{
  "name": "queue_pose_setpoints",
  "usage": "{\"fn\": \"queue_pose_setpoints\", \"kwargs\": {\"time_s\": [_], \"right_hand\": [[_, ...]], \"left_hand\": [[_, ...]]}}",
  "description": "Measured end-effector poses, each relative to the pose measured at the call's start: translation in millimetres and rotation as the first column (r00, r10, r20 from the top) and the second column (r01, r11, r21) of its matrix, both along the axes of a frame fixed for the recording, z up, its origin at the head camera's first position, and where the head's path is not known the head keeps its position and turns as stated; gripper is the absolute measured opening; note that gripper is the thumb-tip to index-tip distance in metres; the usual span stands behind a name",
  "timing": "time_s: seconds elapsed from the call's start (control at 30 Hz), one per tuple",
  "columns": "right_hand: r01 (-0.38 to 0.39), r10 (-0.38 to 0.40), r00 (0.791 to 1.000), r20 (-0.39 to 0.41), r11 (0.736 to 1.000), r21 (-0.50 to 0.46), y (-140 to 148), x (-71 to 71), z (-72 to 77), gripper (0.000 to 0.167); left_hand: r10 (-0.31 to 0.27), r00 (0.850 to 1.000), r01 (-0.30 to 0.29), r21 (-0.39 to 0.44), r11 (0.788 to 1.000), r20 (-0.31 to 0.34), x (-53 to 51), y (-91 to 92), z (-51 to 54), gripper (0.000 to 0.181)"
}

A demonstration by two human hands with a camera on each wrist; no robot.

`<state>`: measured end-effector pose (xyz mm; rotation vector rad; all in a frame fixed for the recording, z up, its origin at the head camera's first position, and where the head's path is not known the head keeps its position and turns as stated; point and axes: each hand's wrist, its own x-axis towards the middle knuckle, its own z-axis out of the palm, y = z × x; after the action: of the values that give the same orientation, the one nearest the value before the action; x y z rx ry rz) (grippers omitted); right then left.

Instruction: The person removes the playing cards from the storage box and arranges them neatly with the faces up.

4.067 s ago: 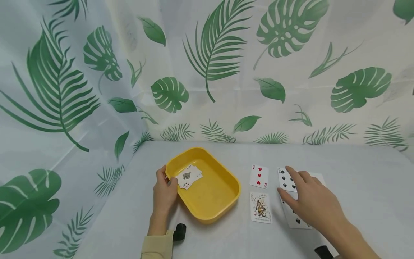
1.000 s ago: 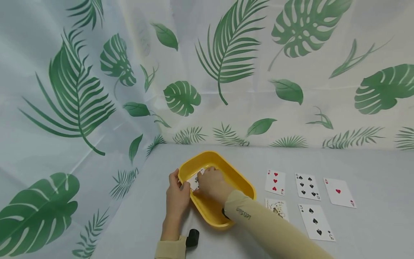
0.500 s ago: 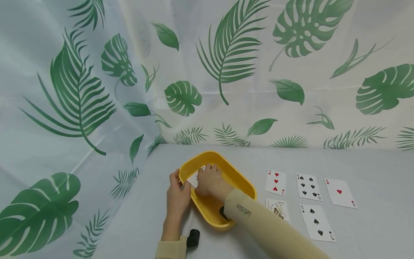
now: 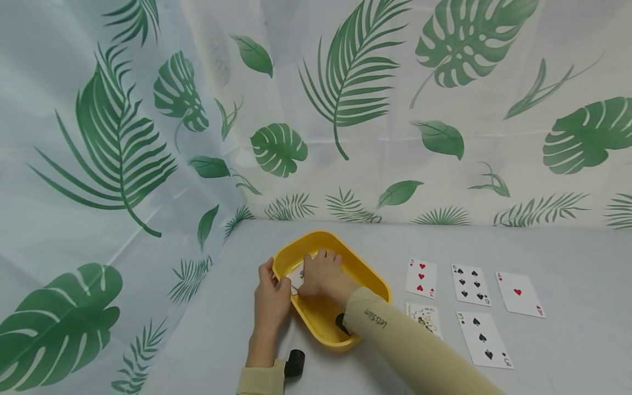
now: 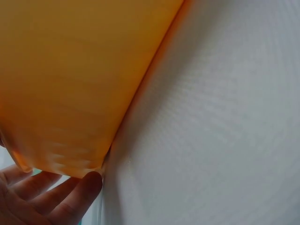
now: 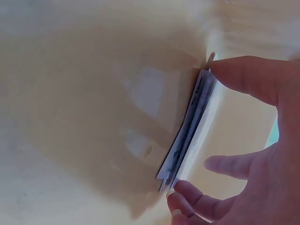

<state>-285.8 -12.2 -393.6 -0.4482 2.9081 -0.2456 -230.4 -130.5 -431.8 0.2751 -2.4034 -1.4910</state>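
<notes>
A yellow plastic tray [image 4: 367, 282] stands on the white-covered table. My left hand [image 4: 271, 304] grips its left rim, thumb over the edge and fingers outside. In the left wrist view, the fingertips [image 5: 86, 187] lie against the tray's outer wall [image 5: 70, 89]. Inside the tray, my right hand [image 4: 326, 277] holds a small stack of playing cards [image 4: 296, 274]. The right wrist view shows the stack [image 6: 190, 131] on edge, held between the thumb at one end and curled fingers at the other. The hand covers most of the stack in the head view.
To the tray's right lie a three of hearts [image 4: 421, 278], a six of spades [image 4: 471, 284], an ace of hearts [image 4: 519, 293] and a three of spades [image 4: 485, 339]. A joker [image 4: 424, 318] is partly hidden by my right sleeve [image 4: 410, 343]. A leaf-patterned curtain [image 4: 355, 109] hangs behind.
My right hand has gone from above the cards on the table into the tray and taken hold of the stack there. During the last second it has barely shifted. The left hand keeps its grip.
</notes>
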Motion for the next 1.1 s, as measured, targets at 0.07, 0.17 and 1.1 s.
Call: {"fn": "queue_pose_setpoints", "kwargs": {"time_s": [0.07, 0.17, 1.1], "right_hand": [[0.004, -0.004, 1.0, 0.007, 1.0, -0.007, 0.6, 0.1, 1.2, 0.07], [0.003, -0.003, 1.0, 0.005, 1.0, -0.03, 2.2, 0.3, 1.8, 0.064], [-0.166, 0.156, 0.985, -0.072, 0.974, -0.153, 53.5, 15.2, 67.0, 0.073]], "left_hand": [[0.002, 1.0, -0.002, -0.003, 1.0, -0.001, -0.1, 0.0, 0.0, 0.055], [0.002, 1.0, -0.002, -0.007, 1.0, 0.002, -0.2, -0.2, 0.0, 0.055], [-0.018, 1.0, 0.018, -0.011, 1.0, 0.003, 0.4, -1.3, -0.5, 0.055]]}}
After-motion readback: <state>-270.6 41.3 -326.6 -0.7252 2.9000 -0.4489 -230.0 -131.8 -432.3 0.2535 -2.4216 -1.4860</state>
